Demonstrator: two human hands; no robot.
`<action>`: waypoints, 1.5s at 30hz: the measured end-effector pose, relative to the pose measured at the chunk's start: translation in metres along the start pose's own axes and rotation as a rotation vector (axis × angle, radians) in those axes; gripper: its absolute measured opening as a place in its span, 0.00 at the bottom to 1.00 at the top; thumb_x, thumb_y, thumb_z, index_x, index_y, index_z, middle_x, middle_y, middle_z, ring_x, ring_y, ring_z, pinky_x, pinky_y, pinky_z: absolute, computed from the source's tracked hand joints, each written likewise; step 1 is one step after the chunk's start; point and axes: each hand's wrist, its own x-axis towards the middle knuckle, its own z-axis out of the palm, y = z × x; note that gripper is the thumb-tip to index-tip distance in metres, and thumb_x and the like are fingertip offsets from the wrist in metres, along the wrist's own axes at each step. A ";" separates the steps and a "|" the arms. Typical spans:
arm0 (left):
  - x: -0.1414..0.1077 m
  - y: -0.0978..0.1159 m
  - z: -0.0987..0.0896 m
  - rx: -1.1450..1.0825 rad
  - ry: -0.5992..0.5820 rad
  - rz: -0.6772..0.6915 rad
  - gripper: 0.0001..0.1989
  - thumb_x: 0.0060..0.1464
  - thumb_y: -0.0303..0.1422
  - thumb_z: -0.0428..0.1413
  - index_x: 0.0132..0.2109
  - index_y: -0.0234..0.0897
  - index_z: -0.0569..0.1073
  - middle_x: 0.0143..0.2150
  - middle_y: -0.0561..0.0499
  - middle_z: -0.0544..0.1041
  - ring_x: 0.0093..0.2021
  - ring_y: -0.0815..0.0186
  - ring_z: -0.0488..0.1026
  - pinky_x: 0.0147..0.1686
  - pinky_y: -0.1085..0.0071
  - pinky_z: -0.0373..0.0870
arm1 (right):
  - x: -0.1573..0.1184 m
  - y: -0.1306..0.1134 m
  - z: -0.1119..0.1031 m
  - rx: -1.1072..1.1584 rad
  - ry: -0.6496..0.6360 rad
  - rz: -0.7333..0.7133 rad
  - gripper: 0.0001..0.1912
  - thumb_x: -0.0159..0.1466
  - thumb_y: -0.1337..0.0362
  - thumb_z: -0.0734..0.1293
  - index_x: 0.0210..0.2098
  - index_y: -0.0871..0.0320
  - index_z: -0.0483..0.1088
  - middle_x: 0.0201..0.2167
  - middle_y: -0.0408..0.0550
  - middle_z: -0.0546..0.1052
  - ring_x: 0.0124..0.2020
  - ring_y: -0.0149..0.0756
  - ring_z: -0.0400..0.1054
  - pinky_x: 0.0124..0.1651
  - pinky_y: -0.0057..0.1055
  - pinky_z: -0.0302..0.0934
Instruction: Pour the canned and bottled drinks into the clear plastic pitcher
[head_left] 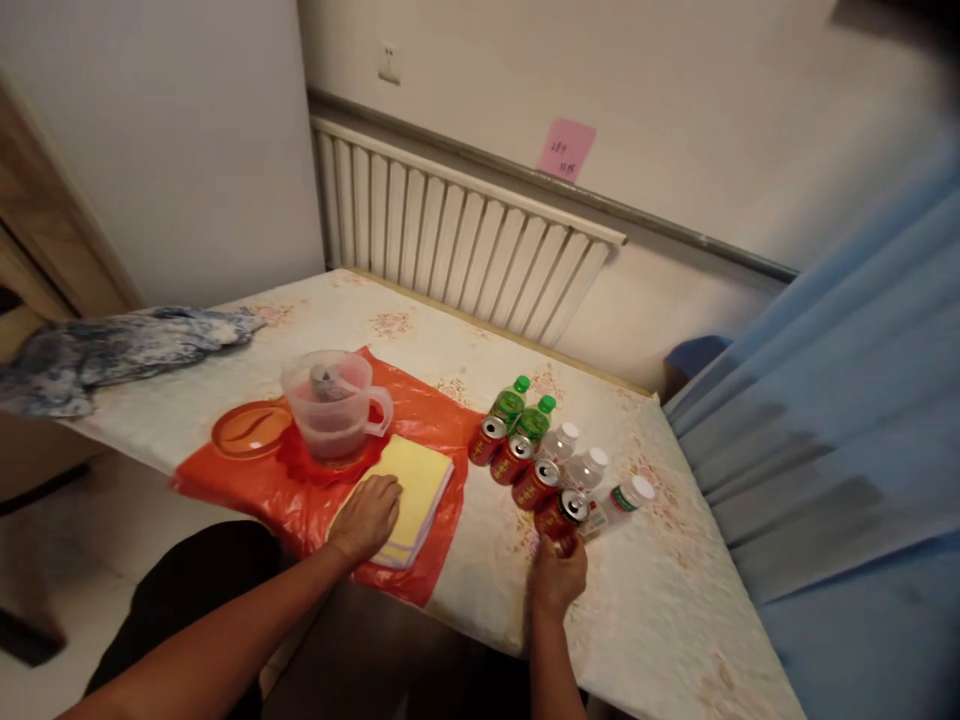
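My left hand (371,518) lies with its fingers on a flat yellow stack (416,480), which looks like folded cloths. Beneath that stack spreads a red plastic sheet (431,400). At the near end of a row of red drink cans, my right hand (559,580) has its fingers closed at the lower part of the nearest can (556,515). The other cans (512,458) stand upright in a slanting line. Behind them are two green-capped bottles (535,420) and several white-capped clear bottles (586,468).
A clear plastic jug (328,405) with a grey item inside stands on the red sheet, beside an orange round lid (251,428). A patterned cloth (142,350) lies at the table's left. A radiator (450,235) runs behind the table; a blue curtain (832,400) hangs at right.
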 end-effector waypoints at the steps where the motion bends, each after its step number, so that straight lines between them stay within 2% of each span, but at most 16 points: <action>1: -0.001 0.001 -0.001 -0.013 0.000 -0.007 0.10 0.62 0.27 0.49 0.46 0.36 0.74 0.50 0.42 0.75 0.50 0.54 0.69 0.52 0.56 0.68 | -0.002 0.000 -0.002 0.015 -0.005 0.017 0.28 0.53 0.51 0.67 0.48 0.62 0.72 0.39 0.59 0.78 0.37 0.49 0.73 0.43 0.38 0.65; 6: -0.004 0.003 -0.002 -0.096 0.008 -0.038 0.10 0.61 0.26 0.49 0.44 0.38 0.74 0.48 0.43 0.75 0.50 0.55 0.68 0.53 0.55 0.67 | -0.032 -0.005 -0.011 0.055 -0.009 0.054 0.26 0.56 0.52 0.63 0.48 0.63 0.72 0.38 0.59 0.79 0.38 0.48 0.74 0.45 0.39 0.65; 11: -0.005 0.001 -0.003 -0.124 0.012 -0.037 0.10 0.61 0.26 0.49 0.45 0.38 0.73 0.49 0.43 0.75 0.50 0.55 0.69 0.54 0.55 0.68 | -0.078 -0.021 -0.008 0.093 -0.244 0.062 0.25 0.56 0.49 0.62 0.44 0.61 0.73 0.38 0.57 0.80 0.39 0.48 0.75 0.45 0.38 0.66; 16: -0.015 -0.003 -0.011 -0.172 0.013 0.000 0.11 0.59 0.24 0.49 0.45 0.38 0.73 0.51 0.44 0.75 0.52 0.58 0.70 0.55 0.58 0.70 | -0.106 -0.047 0.011 0.186 -0.445 0.017 0.25 0.56 0.48 0.62 0.42 0.61 0.74 0.38 0.57 0.81 0.40 0.48 0.75 0.46 0.38 0.67; 21: -0.045 -0.018 -0.043 -0.358 0.105 0.004 0.13 0.62 0.26 0.46 0.48 0.38 0.72 0.51 0.42 0.76 0.53 0.59 0.72 0.54 0.61 0.72 | -0.121 -0.078 0.036 0.238 -0.539 -0.122 0.21 0.60 0.50 0.62 0.40 0.59 0.75 0.38 0.55 0.81 0.39 0.45 0.76 0.44 0.36 0.68; 25: -0.054 -0.054 -0.083 -0.433 0.233 -0.234 0.10 0.64 0.33 0.46 0.40 0.41 0.72 0.40 0.46 0.77 0.42 0.60 0.75 0.44 0.62 0.74 | -0.134 -0.093 0.057 0.225 -0.539 -0.302 0.17 0.63 0.55 0.61 0.39 0.58 0.76 0.36 0.52 0.82 0.37 0.43 0.76 0.41 0.35 0.68; 29: -0.036 -0.112 -0.114 -0.400 0.461 -0.528 0.11 0.60 0.39 0.48 0.38 0.39 0.71 0.37 0.46 0.76 0.39 0.57 0.74 0.43 0.60 0.74 | -0.145 -0.093 0.070 0.135 -0.545 -0.513 0.18 0.66 0.55 0.58 0.40 0.58 0.76 0.37 0.54 0.81 0.38 0.44 0.76 0.42 0.35 0.68; 31: -0.020 -0.140 -0.121 -0.412 0.478 -0.667 0.12 0.57 0.41 0.49 0.39 0.38 0.71 0.39 0.45 0.76 0.41 0.56 0.75 0.46 0.57 0.73 | -0.149 -0.090 0.072 0.085 -0.522 -0.575 0.19 0.67 0.55 0.56 0.41 0.58 0.76 0.38 0.55 0.81 0.39 0.44 0.77 0.43 0.36 0.68; 35: 0.019 -0.180 -0.120 -0.470 0.438 -0.702 0.18 0.53 0.40 0.52 0.48 0.35 0.70 0.46 0.42 0.78 0.45 0.55 0.77 0.49 0.58 0.73 | -0.151 -0.086 0.073 0.044 -0.497 -0.626 0.19 0.69 0.57 0.55 0.43 0.57 0.75 0.38 0.53 0.81 0.38 0.43 0.77 0.41 0.34 0.68; 39: 0.057 -0.204 -0.111 -0.552 0.347 -0.665 0.30 0.47 0.38 0.57 0.58 0.34 0.66 0.58 0.39 0.74 0.57 0.54 0.73 0.56 0.58 0.70 | -0.150 -0.083 0.075 0.018 -0.469 -0.661 0.18 0.70 0.57 0.55 0.43 0.57 0.75 0.39 0.54 0.81 0.38 0.44 0.78 0.40 0.35 0.69; 42: 0.080 -0.216 -0.106 -0.590 0.287 -0.635 0.37 0.40 0.38 0.63 0.59 0.32 0.66 0.62 0.35 0.70 0.63 0.48 0.67 0.61 0.56 0.65 | -0.150 -0.081 0.077 0.006 -0.475 -0.670 0.17 0.70 0.58 0.56 0.43 0.56 0.74 0.39 0.53 0.81 0.38 0.44 0.78 0.39 0.34 0.69; 45: 0.098 -0.220 -0.102 -0.632 0.243 -0.605 0.39 0.35 0.41 0.67 0.56 0.32 0.70 0.59 0.36 0.74 0.61 0.46 0.69 0.59 0.57 0.67 | -0.150 -0.080 0.078 -0.001 -0.472 -0.668 0.17 0.70 0.57 0.55 0.43 0.55 0.74 0.39 0.53 0.81 0.38 0.44 0.78 0.40 0.35 0.70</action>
